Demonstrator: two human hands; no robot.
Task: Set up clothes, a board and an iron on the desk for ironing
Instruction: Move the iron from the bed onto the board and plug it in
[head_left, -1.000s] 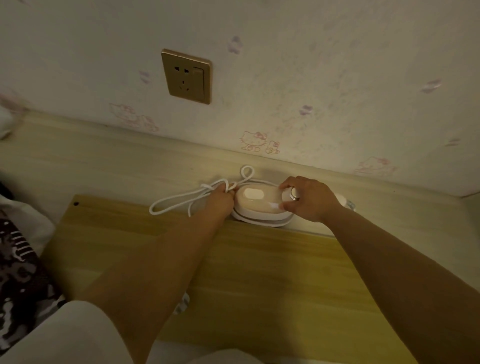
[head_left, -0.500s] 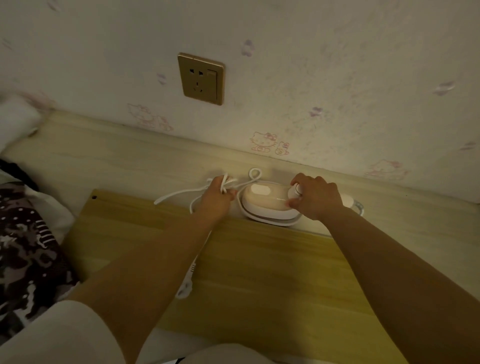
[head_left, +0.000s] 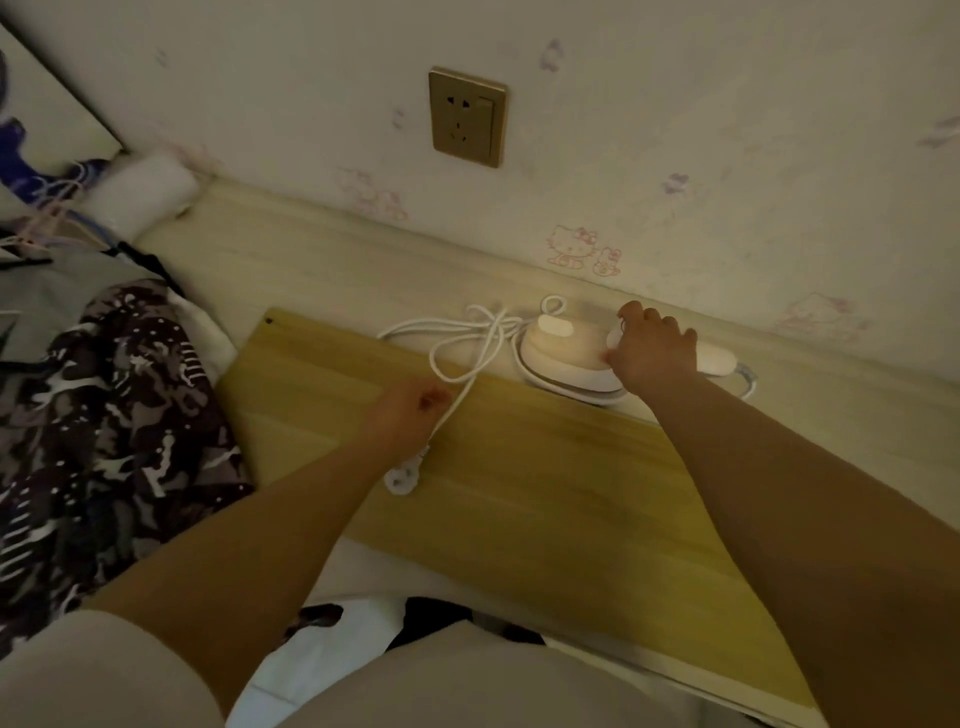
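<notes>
Left hand (head_left: 410, 415) pulled cord (head_left: 467, 384) from iron (head_left: 566, 353).

The scene holds one small white-and-pink iron (head_left: 566, 358), one white cord (head_left: 467, 353) ending in one plug (head_left: 401, 479), one yellow wooden board (head_left: 519, 493), one gold wall socket (head_left: 467, 117), one camouflage-patterned garment (head_left: 104, 415) and two bare hands.

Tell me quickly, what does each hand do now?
Left hand: closed on the white power cord.
Right hand: grips the small white iron by its handle end.
</notes>
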